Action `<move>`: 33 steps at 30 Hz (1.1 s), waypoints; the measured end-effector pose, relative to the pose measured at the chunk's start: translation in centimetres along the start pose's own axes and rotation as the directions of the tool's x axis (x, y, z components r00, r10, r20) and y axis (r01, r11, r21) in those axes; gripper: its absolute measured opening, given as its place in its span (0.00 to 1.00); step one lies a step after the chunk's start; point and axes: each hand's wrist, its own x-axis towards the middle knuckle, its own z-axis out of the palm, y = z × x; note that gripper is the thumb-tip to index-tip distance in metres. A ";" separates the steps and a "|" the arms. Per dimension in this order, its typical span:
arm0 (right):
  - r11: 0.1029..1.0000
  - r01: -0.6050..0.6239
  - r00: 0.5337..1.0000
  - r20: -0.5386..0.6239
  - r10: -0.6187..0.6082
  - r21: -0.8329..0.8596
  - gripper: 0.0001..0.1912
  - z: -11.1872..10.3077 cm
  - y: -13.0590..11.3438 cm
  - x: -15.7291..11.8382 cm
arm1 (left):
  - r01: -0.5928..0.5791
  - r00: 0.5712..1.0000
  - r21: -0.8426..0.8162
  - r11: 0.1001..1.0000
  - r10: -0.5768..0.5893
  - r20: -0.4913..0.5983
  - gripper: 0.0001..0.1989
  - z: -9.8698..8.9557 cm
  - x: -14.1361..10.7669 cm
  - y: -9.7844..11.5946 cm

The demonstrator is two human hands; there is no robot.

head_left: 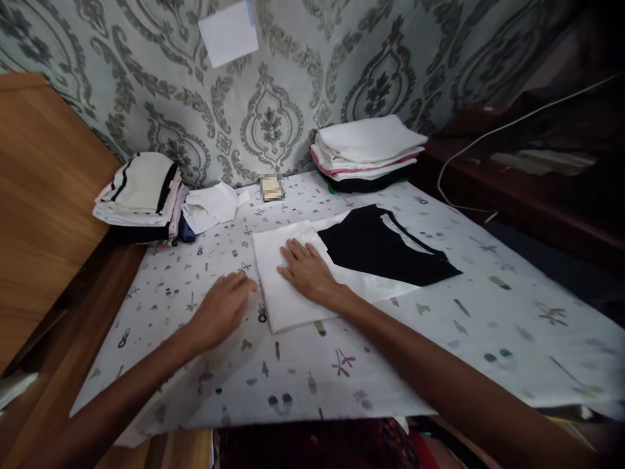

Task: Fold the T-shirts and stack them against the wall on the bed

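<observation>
A partly folded black-and-white shirt (385,251) lies on the patterned sheet. Its black part with the neck opening points right, and the white part is folded into a flat panel at the left. My right hand (307,272) rests palm down on that white panel with its fingers stretched out. Just left of the panel's edge is my left hand (223,309), its fingers curled into a loose fist. Nothing shows in it, and it looks apart from the shirt.
Folded clothes stand in a stack (141,185) at the back left, beside a crumpled white cloth (212,207). Another folded stack (368,153) is at the back right. A small blurred box (272,187) sits near the wall. A white cable (444,170) hangs at the right.
</observation>
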 end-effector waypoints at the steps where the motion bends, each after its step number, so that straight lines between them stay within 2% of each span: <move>1: 1.000 -0.009 1.000 0.025 0.008 0.014 0.28 -0.3 0.0 0.2 | 0.085 0.996 -0.105 0.991 -0.086 -0.010 0.10 -0.1 1.5 -1.5; 4: 0.998 -0.017 0.998 0.069 0.013 0.059 0.26 -1.6 0.0 1.3 | 0.293 0.948 -0.335 0.895 -0.317 -0.017 0.09 0.7 6.9 -6.0; 6: 0.997 -0.014 0.998 0.068 0.010 0.071 0.24 -2.5 0.4 2.5 | 0.348 0.921 -0.378 0.858 -0.388 -0.033 0.09 1.7 10.3 -8.3; 8: 0.997 -0.030 0.997 0.069 0.026 0.065 0.24 -3.0 1.0 3.8 | 0.352 0.918 -0.391 0.850 -0.395 -0.031 0.07 2.7 13.1 -9.8; 11: 0.994 -0.095 0.992 0.082 0.091 0.045 0.25 -3.0 2.4 5.1 | 0.327 0.935 -0.418 0.848 -0.356 0.010 0.04 3.6 15.3 -11.0; 16: 0.990 -0.129 0.989 0.077 0.125 0.058 0.30 -1.7 4.2 5.3 | 0.275 0.958 -0.484 0.831 -0.280 0.063 0.06 3.7 15.9 -11.7; 24: 0.993 -0.099 0.994 0.051 0.096 0.064 0.29 -0.9 4.7 5.4 | 0.201 0.980 -0.566 0.799 -0.166 0.114 0.11 3.7 16.2 -12.1; 30: 0.994 -0.091 0.994 0.058 0.088 0.056 0.29 -1.3 4.4 5.1 | 0.197 0.979 -0.413 0.889 -0.158 0.127 0.13 3.3 16.0 -11.8; 33: 0.993 -0.103 0.992 0.084 0.098 0.053 0.29 -1.5 4.3 5.0 | 0.232 0.972 -0.413 0.881 -0.220 0.078 0.12 3.3 15.8 -11.7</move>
